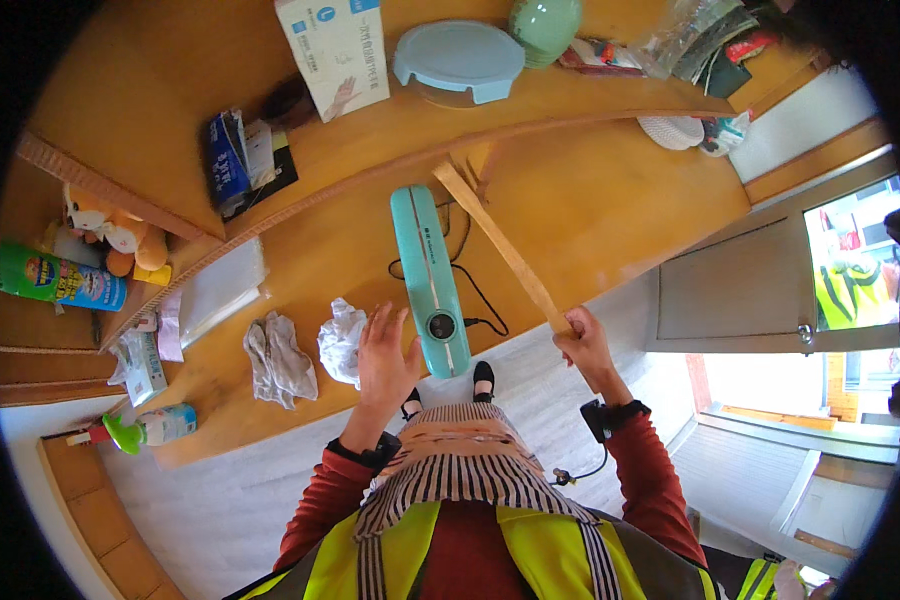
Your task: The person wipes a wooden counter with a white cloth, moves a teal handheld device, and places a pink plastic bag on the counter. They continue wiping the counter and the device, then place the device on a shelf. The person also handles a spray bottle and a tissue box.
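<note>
My right hand (586, 343) grips one end of a long wooden stick-like handle (506, 244). It slants up and left over the wooden desk (607, 195); dark bristles seem to show beside its far end, though this is unclear. My left hand (387, 349) is empty, fingers extended, between a crumpled white cloth or bag (340, 339) and a turquoise elongated appliance (427, 277), probably a vacuum sealer. A round dark dial panel is on the appliance's near end, which reaches the desk's front edge. Its black cord (487, 296) curls along the right side.
A greyish cloth (281, 360) and a spray bottle (161, 426) lie at left. Above the desk, a shelf holds a glove box (337, 60), a blue-lidded container (461, 60) and a green rounded vessel (546, 30). A door (735, 285) stands right; another person's vest (761, 579) shows lower right.
</note>
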Demonstrator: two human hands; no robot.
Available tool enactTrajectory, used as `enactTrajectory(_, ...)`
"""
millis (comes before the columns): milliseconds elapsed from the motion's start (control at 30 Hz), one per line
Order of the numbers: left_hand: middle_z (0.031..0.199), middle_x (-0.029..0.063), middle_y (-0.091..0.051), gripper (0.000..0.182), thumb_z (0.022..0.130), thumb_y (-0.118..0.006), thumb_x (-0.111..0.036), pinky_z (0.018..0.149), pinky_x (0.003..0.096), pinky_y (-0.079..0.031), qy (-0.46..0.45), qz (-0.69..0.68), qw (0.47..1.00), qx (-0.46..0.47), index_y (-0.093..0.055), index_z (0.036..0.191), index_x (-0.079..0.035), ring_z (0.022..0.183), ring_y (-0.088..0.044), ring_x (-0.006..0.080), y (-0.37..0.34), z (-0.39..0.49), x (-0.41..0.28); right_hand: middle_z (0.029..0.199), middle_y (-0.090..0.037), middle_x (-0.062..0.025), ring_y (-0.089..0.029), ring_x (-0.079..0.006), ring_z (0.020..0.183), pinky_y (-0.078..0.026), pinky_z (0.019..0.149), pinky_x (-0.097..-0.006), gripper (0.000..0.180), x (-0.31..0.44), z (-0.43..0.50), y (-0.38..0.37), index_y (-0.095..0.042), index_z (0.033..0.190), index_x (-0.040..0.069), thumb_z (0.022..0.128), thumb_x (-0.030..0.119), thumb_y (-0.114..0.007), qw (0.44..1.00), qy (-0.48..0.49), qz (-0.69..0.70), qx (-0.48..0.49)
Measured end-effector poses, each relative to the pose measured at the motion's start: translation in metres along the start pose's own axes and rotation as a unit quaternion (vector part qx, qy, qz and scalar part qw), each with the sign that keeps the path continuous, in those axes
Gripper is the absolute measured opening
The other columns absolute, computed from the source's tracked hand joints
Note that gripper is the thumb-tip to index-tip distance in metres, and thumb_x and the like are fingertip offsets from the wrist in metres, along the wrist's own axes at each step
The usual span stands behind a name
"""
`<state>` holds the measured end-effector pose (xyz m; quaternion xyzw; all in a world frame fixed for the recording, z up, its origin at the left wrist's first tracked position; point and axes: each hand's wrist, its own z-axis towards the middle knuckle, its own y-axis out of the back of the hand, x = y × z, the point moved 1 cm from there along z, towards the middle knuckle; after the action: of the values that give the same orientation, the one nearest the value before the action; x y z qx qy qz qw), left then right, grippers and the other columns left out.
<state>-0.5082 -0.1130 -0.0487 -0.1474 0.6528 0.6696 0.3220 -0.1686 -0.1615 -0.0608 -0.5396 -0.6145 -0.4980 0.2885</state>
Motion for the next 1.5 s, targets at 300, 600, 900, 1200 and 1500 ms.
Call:
enactTrajectory(300,0.13,0.0229,-0.054,0.048,0.088,-0.064,-0.02,0.103,0.0468,-0.04,0.014,-0.025,0.999,-0.034,-0.051,0.128,0.001,0.123,-0.049,0.0407,-0.01,0.006,-0.003,0.069,-0.053,-0.0011,-0.05,-0.0094,0.048,-0.041,0.04,-0.0244,0.024,-0.049,-0.029,0.022,-0.045,0.102,0.009,0.087,0.004,-0.062,0.996,-0.026,0.035,-0.081)
enactTrajectory(600,0.128,0.0244,-0.055,0.049,0.089,-0.064,-0.024,0.102,0.0477,-0.041,0.057,-0.038,0.998,0.003,-0.051,0.128,0.003,0.119,-0.051,0.0418,-0.017,-0.01,-0.002,0.074,-0.054,-0.0047,-0.054,-0.013,0.053,-0.047,0.045,-0.0285,0.026,-0.061,0.039,-0.007,-0.041,0.103,0.006,0.087,0.006,-0.062,0.958,-0.017,0.197,-0.207)
enactTrajectory(900,0.129,0.026,-0.054,0.047,0.089,-0.063,-0.022,0.103,0.0481,-0.039,0.061,-0.055,0.997,-0.012,-0.052,0.127,0.003,0.121,-0.049,0.0424,-0.011,-0.023,0.012,0.075,-0.058,-0.0064,-0.059,-0.0173,0.057,-0.049,0.048,-0.032,0.024,-0.031,0.037,-0.013,-0.045,0.102,0.007,0.088,0.008,-0.064,0.916,-0.014,0.35,-0.198)
enactTrajectory(1200,0.125,0.0226,-0.058,0.043,0.087,-0.064,-0.018,0.103,0.045,-0.04,0.066,-0.071,0.995,-0.027,-0.054,0.124,0.003,0.12,-0.052,0.039,-0.01,-0.02,0.012,0.091,-0.061,-0.0019,-0.06,-0.0122,0.08,-0.052,0.076,-0.03,0.018,-0.011,0.046,0.016,-0.055,0.099,0.004,0.092,0.016,-0.066,0.914,0.064,0.341,-0.212)
enactTrajectory(1500,0.125,0.0209,-0.06,0.042,0.087,-0.064,-0.015,0.102,0.0433,-0.04,0.075,-0.009,0.997,-0.027,-0.055,0.125,0.002,0.118,-0.054,0.0366,-0.008,-0.019,-0.004,0.08,-0.05,0.0032,-0.048,-0.0076,0.07,-0.041,0.061,-0.0264,0.018,0.034,0.155,0.09,-0.05,0.092,0.007,0.091,0.017,-0.065,0.875,0.114,0.345,-0.32)
